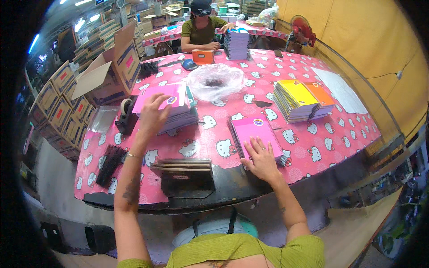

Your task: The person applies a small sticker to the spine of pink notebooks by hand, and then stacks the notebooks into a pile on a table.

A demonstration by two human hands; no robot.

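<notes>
My right hand [261, 160] lies flat, fingers spread, on the near end of a pink-covered spiral notebook [251, 129] at the table's front right. Further left, my left hand [155, 114] reaches over a tall stack of pink-covered notebooks [175, 94]. Its fingers are apart and rest at the top cover; whether they lift a sheet cannot be seen. Between my forearms, at the front edge, stands a dark holder [187, 184] with a few upright boards in it. Black binding coils [110, 166] lie left of my left forearm.
A tape dispenser [127, 117] and an open cardboard box [107, 73] stand left. A clear plastic bag [216, 82] sits mid-table; yellow notebooks [292, 96] and orange ones [318, 94] are right. Across the table, a person [203, 33] touches a tall notebook stack [237, 44].
</notes>
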